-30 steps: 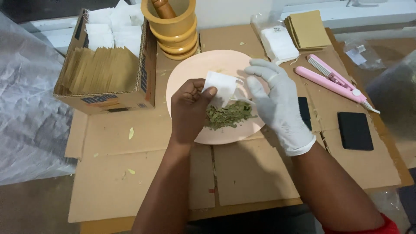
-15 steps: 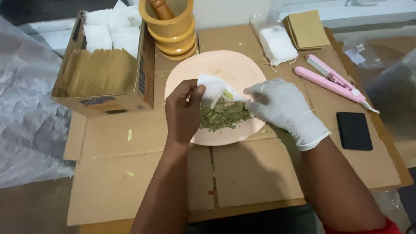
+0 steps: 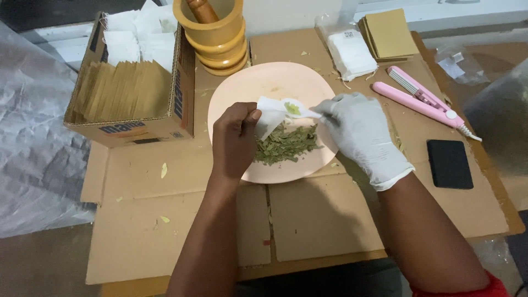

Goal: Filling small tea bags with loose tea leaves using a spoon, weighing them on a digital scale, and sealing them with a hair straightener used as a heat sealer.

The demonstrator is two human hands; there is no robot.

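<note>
Cardboard sheets (image 3: 308,220) cover the counter in front of me. My left hand (image 3: 234,140) pinches the white paper pouch (image 3: 275,115) open over the pink plate (image 3: 247,91); my gloved right hand (image 3: 357,129) pinches its other edge, leaf bits (image 3: 292,108) at the mouth. A slack grip could tip crumbs past the dried leaves (image 3: 286,144). Beyond stand a pink sealer (image 3: 423,102), mortar (image 3: 217,36) and box of envelopes (image 3: 129,82).

Your bare left hand (image 3: 235,140) and gloved right hand (image 3: 360,135) hold a white pouch (image 3: 273,114) open over the pink plate (image 3: 247,88). Dried leaves (image 3: 286,146) lie on the plate beneath it. Left of the plate stands a box (image 3: 132,91); behind it, a mortar (image 3: 217,36).
</note>
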